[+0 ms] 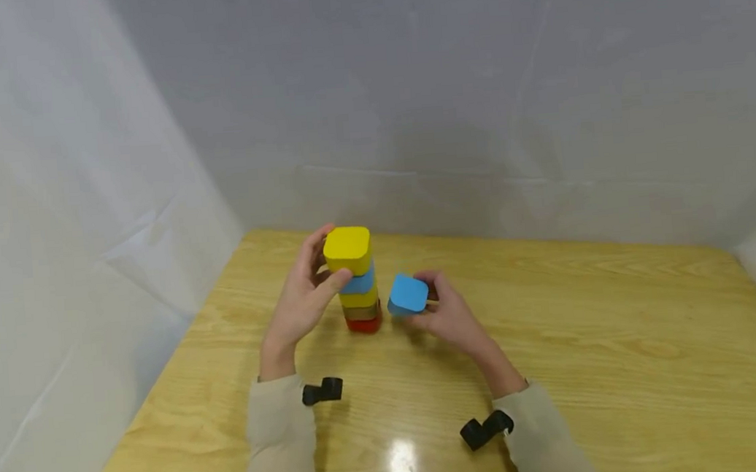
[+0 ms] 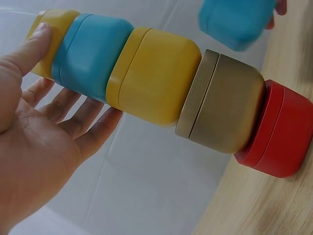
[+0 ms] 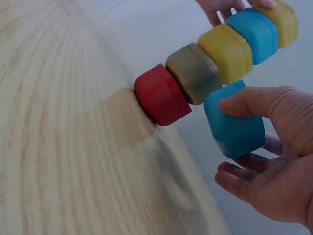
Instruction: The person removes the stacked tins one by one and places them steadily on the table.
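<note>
Your left hand stood at the left side of the tower, fingers fairly straight, the thumb tip touching the top yellow block and the fingers reaching round its far side; the palm looked relaxed rather than clamped. Your right hand held the loose blue block between thumb and fingers, just to the right of the stack and low, about level with its lower blocks, apart from them. The tower stood on the wooden table, toward the far left part of it: red block at the bottom, then a brown-gold one, a yellow one, a blue one, and the yellow one on top.

As I judged it, the stack leaned a little and the top block sat slightly off the ones below. To do this step well, you needed the left hand to steady the upper blocks lightly without pushing them sideways, and the right hand to lift the blue block clear above the top before moving it across, level and square, so that it would meet the top flat rather than on an edge.
</note>
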